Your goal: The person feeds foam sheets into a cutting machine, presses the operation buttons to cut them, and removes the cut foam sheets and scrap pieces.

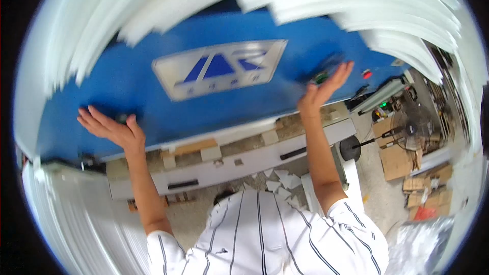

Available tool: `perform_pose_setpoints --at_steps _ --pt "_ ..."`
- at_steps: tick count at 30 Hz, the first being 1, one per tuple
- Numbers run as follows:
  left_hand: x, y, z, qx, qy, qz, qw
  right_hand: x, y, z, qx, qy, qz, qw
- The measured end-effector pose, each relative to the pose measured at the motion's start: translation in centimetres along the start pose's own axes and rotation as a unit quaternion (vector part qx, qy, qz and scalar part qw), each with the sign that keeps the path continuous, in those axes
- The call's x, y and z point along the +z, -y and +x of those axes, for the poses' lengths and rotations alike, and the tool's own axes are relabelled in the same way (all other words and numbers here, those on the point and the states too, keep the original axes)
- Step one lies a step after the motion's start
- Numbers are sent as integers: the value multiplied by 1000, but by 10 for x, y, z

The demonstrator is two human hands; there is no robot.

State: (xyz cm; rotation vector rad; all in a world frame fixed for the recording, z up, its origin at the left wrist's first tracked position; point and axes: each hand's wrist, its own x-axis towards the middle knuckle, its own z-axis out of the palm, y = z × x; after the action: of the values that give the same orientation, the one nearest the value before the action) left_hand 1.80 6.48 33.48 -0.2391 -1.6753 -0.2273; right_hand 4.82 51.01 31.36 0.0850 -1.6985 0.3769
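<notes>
Blue painted, seemingly metal panel, likely stiff and heavy, spans between your left hand and right hand, both unclenched and grasping nothing, best met at the small dark-green button beside your left thumb and the round green button beside your right.

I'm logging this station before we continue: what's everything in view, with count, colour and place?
Blue panel: one, blue, before the person
Logo plate: one, whitish with blue marks, on panel
Green button: one, green, by right hand
Dark fixture: one, dark, by left hand
Red button: one, red, panel's right end
Layered pieces: many, white, top
Beam: one, white, below panel
Scraps: several, white, floor
Fan: one, dark, right
Cardboard: several, brown, right
Plastic sheeting: count unclear, silvery, lower right
Striped shirt: one, white, bottom
Hands: two, bare, left and right
</notes>
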Motion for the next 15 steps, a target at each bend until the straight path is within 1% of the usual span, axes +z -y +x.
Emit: perform_pose_setpoints --at_steps 2,3,5,9,12,13,15 --pt "13 -4 1 -19 -16 49 999 20 -3 15 -13 -8 -77 997" --pt "14 -2 0 -18 -20 50 998 21 -6 14 -16 -8 -86 996" --pt "20 -2 -5 -13 -31 62 997 26 -14 6 -26 -12 -95 995" --pt "17 -8 -31 -16 -12 75 997 16 -17 -15 -11 6 -80 997" --pt "16 -5 -45 -11 -7 97 995 -6 -1 -12 36 23 -16 999" --pt "9 -9 -47 -22 14 96 995 -19 9 -5 53 30 12 998" --pt "-13 -18 -57 -66 53 21 996 -61 33 5 133 42 192 971"
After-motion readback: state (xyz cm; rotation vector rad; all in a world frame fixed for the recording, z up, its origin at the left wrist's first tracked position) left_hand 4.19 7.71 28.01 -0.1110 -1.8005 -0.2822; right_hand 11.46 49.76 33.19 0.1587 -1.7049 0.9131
